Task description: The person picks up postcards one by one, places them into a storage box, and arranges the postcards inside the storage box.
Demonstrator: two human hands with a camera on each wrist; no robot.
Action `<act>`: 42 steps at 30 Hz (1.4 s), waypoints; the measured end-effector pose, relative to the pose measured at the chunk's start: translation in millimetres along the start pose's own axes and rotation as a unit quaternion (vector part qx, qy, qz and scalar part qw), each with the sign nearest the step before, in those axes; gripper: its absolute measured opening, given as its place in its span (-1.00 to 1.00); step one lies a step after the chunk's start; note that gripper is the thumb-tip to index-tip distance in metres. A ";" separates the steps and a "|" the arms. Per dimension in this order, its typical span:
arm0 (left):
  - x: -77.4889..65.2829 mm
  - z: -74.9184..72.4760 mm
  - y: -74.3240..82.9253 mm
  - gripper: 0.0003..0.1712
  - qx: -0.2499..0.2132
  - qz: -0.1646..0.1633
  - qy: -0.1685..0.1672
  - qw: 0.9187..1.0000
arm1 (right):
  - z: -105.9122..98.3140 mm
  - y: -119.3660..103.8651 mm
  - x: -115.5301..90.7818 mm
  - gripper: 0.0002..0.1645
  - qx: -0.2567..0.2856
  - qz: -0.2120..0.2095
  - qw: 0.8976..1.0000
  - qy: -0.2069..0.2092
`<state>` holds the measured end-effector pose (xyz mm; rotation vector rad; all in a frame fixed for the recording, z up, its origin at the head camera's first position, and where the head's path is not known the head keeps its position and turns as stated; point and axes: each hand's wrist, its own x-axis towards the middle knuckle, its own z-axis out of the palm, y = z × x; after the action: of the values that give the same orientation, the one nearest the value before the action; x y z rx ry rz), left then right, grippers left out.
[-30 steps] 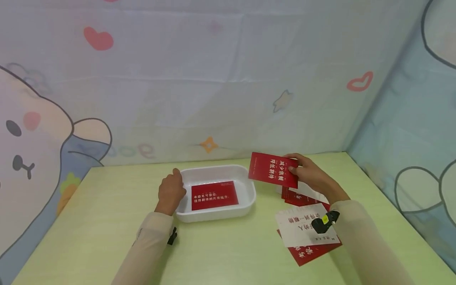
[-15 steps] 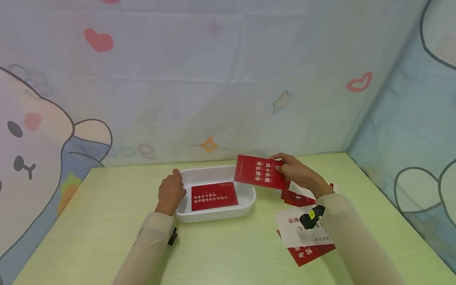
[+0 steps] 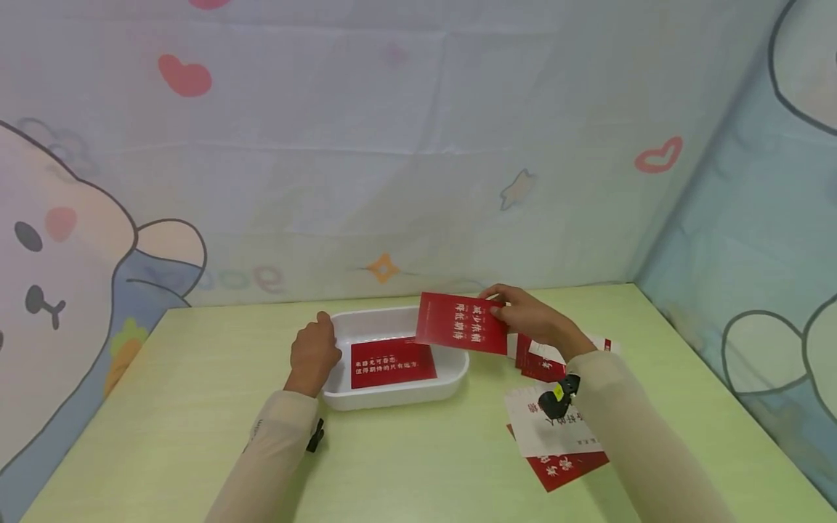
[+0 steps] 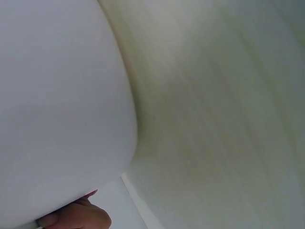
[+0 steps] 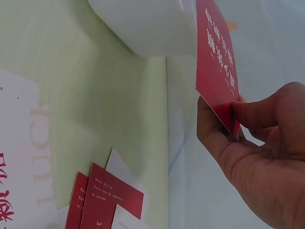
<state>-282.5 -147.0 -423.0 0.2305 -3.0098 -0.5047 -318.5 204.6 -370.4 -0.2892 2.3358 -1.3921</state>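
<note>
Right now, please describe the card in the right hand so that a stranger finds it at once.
On the pale green table stands a white tray. At its right end, the right hand pinches a red card with white characters. Only this card is held up; the other cards lie in the tray or on the table.

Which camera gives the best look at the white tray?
The head view: it shows the white tray nearly whole, with a red card lying inside, though the held card covers part of its right side. The left wrist view shows only smooth wall, close up; the right wrist view, only part of its outside.
</note>
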 end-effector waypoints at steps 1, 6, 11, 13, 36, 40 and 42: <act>0.1 -0.3 0.2 -0.54 0.000 -0.001 0.000 1.000 | 1.1 -1.4 1.6 -0.48 0.000 0.000 1.000 -0.002; 0.3 -0.9 -0.5 -0.55 0.001 -0.002 0.004 1.000 | 8.8 -8.4 9.5 -0.52 -0.002 -0.006 1.000 -0.014; -1.2 0.2 -0.9 -0.57 -0.001 0.001 0.005 1.000 | 14.9 -13.1 12.8 -0.52 -0.007 -0.003 1.000 -0.023; -1.4 0.6 -0.9 -0.58 0.000 0.003 0.007 1.000 | 17.2 -14.8 14.1 -0.51 -0.013 -0.004 1.000 -0.025; -5.6 -2.6 1.9 -0.53 0.000 -0.006 0.009 1.000 | 43.9 -39.5 27.2 -0.56 -0.038 -0.030 0.994 -0.094; -5.9 -2.6 2.0 -0.55 0.000 -0.004 0.015 1.000 | 47.3 -42.9 30.6 -0.55 -0.059 -0.031 0.993 -0.097; -6.3 -3.6 2.4 -0.55 0.000 -0.003 0.015 1.000 | 48.4 -45.0 32.3 -0.55 -0.066 -0.026 0.993 -0.097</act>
<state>-276.2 -144.9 -419.2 0.2462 -2.9811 -0.4962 -327.4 132.5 -358.9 -0.5039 2.2768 -1.1765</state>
